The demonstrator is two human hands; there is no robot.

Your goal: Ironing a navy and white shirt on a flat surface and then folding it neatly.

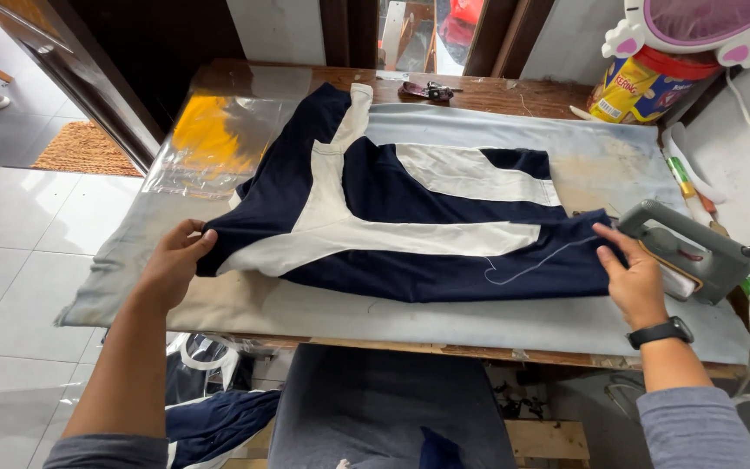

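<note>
A navy garment with broad white panels [410, 234] lies folded flat on a pale grey padded ironing surface [444, 317]. My left hand [175, 260] grips the garment's left edge, fingers curled over the cloth. My right hand [628, 274], with a black watch on the wrist, rests on the garment's right end, fingers spread and pressing down. A loose white thread curls on the navy cloth near my right hand.
A grey iron [687, 252] sits at the right, just beyond my right hand. A clear plastic bag with something yellow [214, 139] lies at the back left. A yellow tin [640, 87] stands at the back right. More navy cloth [219, 421] lies below the table.
</note>
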